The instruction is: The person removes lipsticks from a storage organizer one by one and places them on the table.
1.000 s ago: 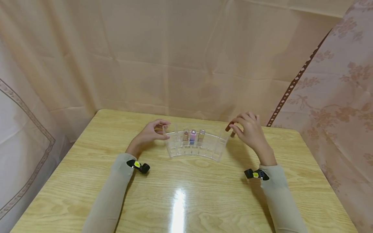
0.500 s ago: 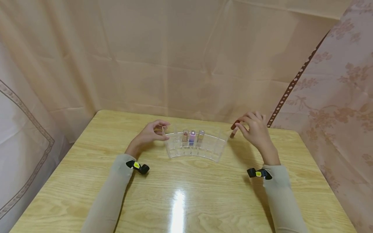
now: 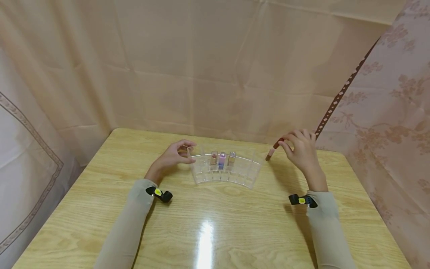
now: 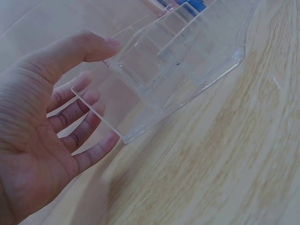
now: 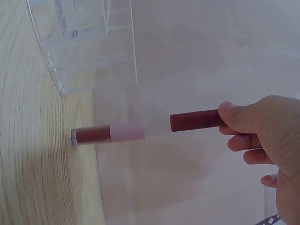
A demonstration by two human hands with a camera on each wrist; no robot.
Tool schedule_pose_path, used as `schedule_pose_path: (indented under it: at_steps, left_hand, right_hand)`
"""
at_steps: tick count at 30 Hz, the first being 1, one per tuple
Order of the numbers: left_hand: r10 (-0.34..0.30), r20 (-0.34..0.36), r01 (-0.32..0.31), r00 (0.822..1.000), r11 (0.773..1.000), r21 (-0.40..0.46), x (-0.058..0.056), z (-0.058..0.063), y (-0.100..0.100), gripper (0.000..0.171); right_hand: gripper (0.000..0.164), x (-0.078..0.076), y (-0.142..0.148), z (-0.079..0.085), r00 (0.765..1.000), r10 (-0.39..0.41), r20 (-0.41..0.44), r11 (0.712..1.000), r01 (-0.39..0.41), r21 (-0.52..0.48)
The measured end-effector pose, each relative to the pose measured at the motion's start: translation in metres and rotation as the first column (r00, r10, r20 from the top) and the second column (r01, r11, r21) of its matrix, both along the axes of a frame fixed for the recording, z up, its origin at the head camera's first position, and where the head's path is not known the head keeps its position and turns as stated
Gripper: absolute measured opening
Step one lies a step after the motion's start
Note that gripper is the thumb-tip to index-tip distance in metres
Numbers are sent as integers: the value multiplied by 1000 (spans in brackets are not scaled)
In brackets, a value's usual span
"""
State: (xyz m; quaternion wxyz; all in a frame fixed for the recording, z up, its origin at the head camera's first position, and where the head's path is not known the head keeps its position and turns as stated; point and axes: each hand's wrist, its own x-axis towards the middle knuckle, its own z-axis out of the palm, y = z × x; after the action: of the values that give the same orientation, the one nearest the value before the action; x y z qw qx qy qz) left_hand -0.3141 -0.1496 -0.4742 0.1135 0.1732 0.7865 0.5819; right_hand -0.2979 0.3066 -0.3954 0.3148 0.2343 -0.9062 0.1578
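My left hand [image 3: 174,153] grips the left end of a clear curved lipstick organizer [image 3: 240,173], thumb on one side and fingers behind its transparent wall [image 4: 117,105]. Three tubes sit upright in its middle slots: a brownish lipstick [image 3: 214,158], a purple-blue lipstick [image 3: 222,160] and a gold-toned lipstick [image 3: 231,158]. To the right of the organizer, my right hand [image 3: 300,151] pinches one end of a dark red lipstick tube [image 5: 194,120], held tilted above the table. Just beyond that tube's free end, a lip gloss with a pink cap [image 5: 110,134] stands on the table, apart from it.
The wooden table [image 3: 168,228] reaches back to a beige curtain [image 3: 215,74]. A pink floral cloth [image 3: 389,112] hangs at the right, a pale cloth [image 3: 27,157] at the left. Both wrists carry black cameras.
My right hand has moved to the right with the dark red lipstick tube, away from the organizer, and more of the standing lip gloss shows. The left hand has stayed at the organizer.
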Motion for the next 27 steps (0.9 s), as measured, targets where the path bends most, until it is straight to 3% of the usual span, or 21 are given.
schedule_pose_path:
  at_steps: [15, 27]
  left_hand:
    - [3, -3, -3, 1000, 1000, -8, 1, 1, 0, 60]
    - [4, -1, -4, 1000, 1000, 4, 1, -1, 0, 61]
  right_hand:
    - [18, -2, 11, -4, 998, -64, 25, 998, 64, -1]
    - [14, -9, 16, -17, 981, -103, 163, 995, 99, 27]
